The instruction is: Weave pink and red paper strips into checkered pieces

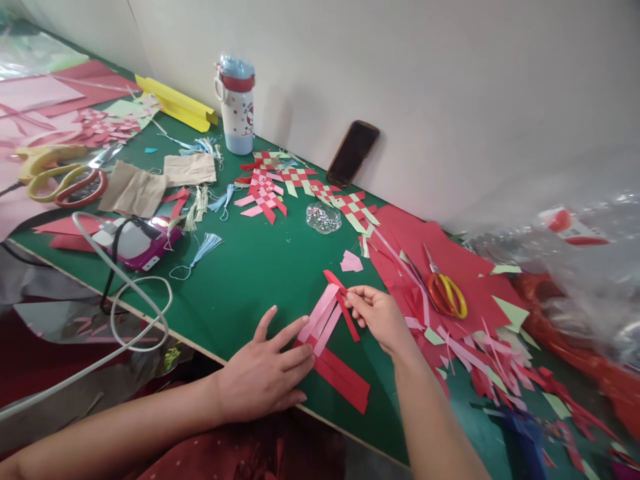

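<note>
A half-woven piece of red and pink paper strips (327,337) lies on the green table (255,267) near its front edge. My left hand (265,370) lies flat with fingers spread, pressing down on the strips' left side. My right hand (377,317) pinches the end of a red strip (345,303) at the weave's upper right.
Finished woven paper fish (280,183) lie by a bottle (237,103) and a phone (353,152) leaning on the wall. Red-yellow scissors (445,290) rest on red paper at right among scraps. Yellow scissors (55,175), a glue gun (135,240) and cables sit at left.
</note>
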Demonstrator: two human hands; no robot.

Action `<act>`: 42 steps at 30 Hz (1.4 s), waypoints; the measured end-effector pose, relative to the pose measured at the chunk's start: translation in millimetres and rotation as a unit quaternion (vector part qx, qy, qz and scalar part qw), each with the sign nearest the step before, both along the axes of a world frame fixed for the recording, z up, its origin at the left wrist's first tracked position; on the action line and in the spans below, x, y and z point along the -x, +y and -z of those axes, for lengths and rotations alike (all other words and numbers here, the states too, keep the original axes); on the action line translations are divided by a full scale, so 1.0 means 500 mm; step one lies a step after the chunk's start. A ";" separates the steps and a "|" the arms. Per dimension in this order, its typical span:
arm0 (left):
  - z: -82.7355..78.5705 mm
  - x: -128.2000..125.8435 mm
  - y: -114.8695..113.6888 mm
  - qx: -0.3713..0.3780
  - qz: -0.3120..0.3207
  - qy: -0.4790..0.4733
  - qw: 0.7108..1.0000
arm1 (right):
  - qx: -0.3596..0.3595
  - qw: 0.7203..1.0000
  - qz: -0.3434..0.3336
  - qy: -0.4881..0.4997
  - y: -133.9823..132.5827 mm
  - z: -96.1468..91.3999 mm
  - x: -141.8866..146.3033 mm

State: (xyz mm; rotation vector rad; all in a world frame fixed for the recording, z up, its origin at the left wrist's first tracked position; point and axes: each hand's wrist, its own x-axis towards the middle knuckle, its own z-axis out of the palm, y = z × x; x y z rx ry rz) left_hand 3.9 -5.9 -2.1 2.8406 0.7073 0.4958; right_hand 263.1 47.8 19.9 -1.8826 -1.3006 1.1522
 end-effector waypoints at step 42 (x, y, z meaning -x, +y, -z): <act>0.005 -0.002 -0.001 0.007 -0.007 0.000 1.000 | 0.054 0.984 -0.148 -0.080 -0.026 -0.055 0.001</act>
